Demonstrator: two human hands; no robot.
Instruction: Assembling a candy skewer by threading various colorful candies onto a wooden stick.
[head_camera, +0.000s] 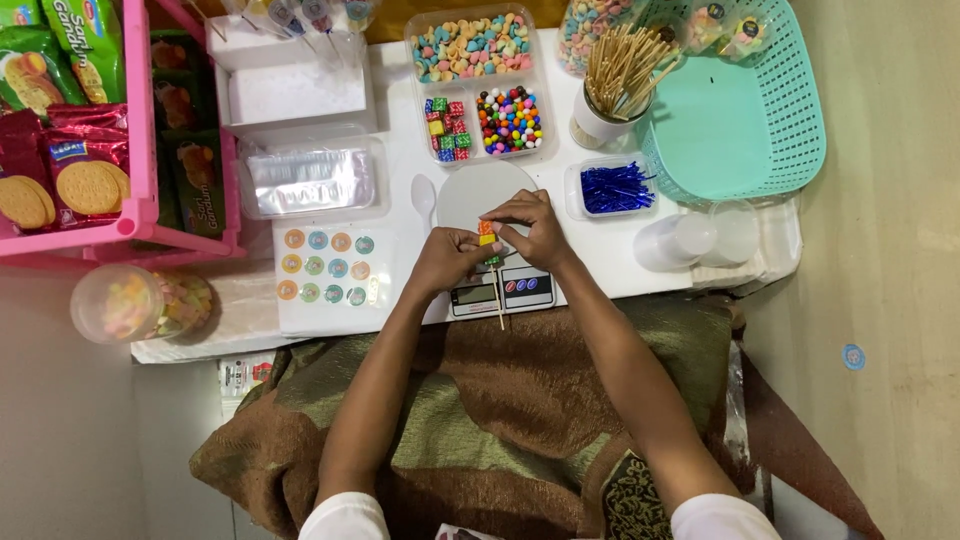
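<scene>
both hands, left (447, 260) and right (533, 228), pinch a skewer (497, 293) stacked with orange, yellow and green candies (487, 236), stick pointing to 6 o'clock over the scale (500, 290).

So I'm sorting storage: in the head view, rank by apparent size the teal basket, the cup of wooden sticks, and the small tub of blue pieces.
1. Teal basket, clearly largest.
2. Cup of wooden sticks and tub of blue pieces look alike; no firm ranking.
</scene>
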